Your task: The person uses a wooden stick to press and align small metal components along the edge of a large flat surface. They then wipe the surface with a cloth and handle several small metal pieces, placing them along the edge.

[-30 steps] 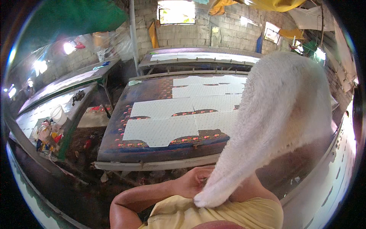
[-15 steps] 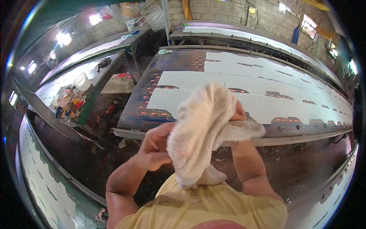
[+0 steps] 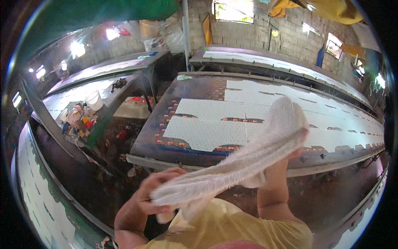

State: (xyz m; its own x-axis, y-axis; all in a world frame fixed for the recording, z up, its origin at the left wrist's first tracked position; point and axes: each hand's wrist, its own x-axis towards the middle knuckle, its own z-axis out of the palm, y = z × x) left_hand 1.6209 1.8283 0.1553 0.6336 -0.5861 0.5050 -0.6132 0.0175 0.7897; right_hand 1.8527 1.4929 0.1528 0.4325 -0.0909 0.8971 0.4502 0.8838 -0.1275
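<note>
A fluffy off-white cloth point(image 3: 232, 166) is stretched slantwise in front of my chest, low at the left and high at the right. Its lower left end is gripped by my left hand point(image 3: 155, 193), fingers curled round the edge. My right hand point(image 3: 299, 145) holds the upper right end; most of its fingers are hidden behind the fabric. A loose fold hangs down beside my right forearm. Beyond the cloth lies a long dark table point(image 3: 155, 139) bearing white patterned sheets point(image 3: 199, 128) with dark cut-out gaps along their edges.
At the left, another table holds a white bucket point(image 3: 94, 101) and a heap of coloured rags point(image 3: 76, 118). Further long tables stand at the back point(image 3: 199, 56) and along the lower left point(image 3: 35, 182). A grey post point(image 3: 186, 37) rises before the block wall point(image 3: 265, 31).
The cloth has gone from a bunched, upright bundle to a long stretched strip. My right hand has moved right, my left slightly down and left. The view has tilted up.
</note>
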